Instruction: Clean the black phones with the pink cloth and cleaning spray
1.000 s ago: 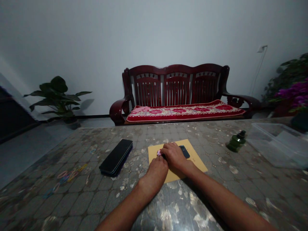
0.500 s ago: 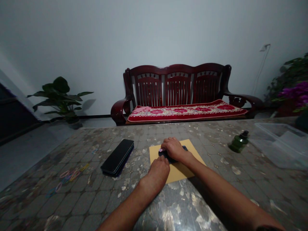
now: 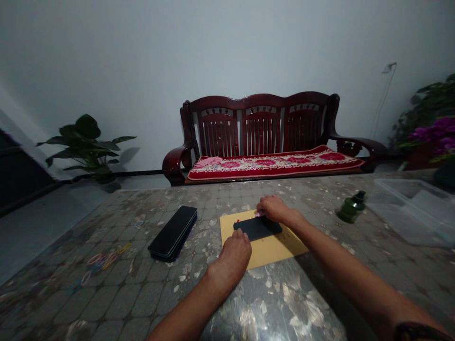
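Note:
A dark, flat smartphone (image 3: 261,228) lies on a sheet of yellow paper (image 3: 270,253) on the table. My left hand (image 3: 237,246) has its bent fingers pressed on the phone's near left corner. At the phone's far edge, right of its middle, my right hand (image 3: 273,208) is closed around a small pink item (image 3: 259,214); most of that item is hidden by the fingers, so its kind is unclear. A tiny red spot (image 3: 237,221) shows by the phone's far left corner.
Left of the paper lies a stack of phones (image 3: 174,232), with loose coloured rubber bands (image 3: 106,259) further left. A green pump bottle (image 3: 351,208) and a clear plastic box (image 3: 401,227) stand at the right. Behind the table is a wooden bench (image 3: 263,102).
My right hand has moved right and away along the phone's far edge with the pink item, uncovering more of the phone. My left hand has stayed at the near corner.

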A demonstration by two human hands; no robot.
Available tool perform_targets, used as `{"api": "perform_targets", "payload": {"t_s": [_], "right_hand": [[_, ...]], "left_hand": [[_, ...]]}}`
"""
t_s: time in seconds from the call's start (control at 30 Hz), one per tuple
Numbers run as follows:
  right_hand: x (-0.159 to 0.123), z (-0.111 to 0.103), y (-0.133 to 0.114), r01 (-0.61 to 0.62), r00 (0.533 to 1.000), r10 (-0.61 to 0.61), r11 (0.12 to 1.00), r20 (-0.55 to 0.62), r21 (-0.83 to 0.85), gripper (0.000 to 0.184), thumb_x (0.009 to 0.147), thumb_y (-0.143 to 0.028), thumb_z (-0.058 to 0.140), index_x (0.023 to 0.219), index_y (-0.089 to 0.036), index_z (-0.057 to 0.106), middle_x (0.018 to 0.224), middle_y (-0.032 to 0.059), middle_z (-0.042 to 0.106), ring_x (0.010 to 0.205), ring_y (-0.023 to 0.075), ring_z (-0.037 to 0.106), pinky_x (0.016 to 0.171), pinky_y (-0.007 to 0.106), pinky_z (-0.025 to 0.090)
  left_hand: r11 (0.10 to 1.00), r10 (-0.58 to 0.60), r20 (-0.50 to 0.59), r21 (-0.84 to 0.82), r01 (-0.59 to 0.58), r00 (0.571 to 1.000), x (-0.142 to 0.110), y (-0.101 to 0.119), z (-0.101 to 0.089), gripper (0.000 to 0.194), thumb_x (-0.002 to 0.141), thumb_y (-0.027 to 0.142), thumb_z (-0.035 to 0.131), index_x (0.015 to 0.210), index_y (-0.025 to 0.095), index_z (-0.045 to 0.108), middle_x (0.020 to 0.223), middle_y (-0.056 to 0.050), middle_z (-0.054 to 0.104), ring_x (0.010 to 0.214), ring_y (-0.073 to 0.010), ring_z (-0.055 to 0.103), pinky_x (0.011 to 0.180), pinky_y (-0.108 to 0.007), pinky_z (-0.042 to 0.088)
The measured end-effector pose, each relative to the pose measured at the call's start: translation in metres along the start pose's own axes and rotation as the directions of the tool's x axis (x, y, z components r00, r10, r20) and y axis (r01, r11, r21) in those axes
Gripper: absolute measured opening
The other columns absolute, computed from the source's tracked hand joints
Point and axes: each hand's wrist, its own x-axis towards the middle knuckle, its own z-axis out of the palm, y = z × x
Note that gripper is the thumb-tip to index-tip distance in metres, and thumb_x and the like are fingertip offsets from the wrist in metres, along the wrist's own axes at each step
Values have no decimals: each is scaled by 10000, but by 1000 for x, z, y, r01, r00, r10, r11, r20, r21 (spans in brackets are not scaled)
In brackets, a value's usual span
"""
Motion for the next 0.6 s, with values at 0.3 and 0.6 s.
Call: {"api": "perform_targets", "payload": {"t_s": [0.3, 0.6], "right_hand": [[-4, 0, -5, -39, 999, 39, 997, -1, 72, 243, 971, -303, 561, 1037, -248, 788, 1108, 103, 743, 1065, 241, 647, 876, 283, 399], [-34, 9, 23, -301, 953, 299, 943, 36, 141, 295, 979, -385, 564, 1063, -204, 780, 1094, 143, 758, 985, 255, 705, 779, 281, 444]], "left_hand": [[1000, -15, 43, 4, 15, 999, 0, 1, -5, 445, 956, 15, 394, 1370, -28, 549, 1300, -306, 617, 1222, -313, 629, 887, -349, 576], [998, -18, 47, -64, 21, 999, 1, -1, -9, 420, 923, 24, 450, 1320, -3, 586, 1307, -289, 617, 1248, -312, 612, 955, -376, 555]]}}
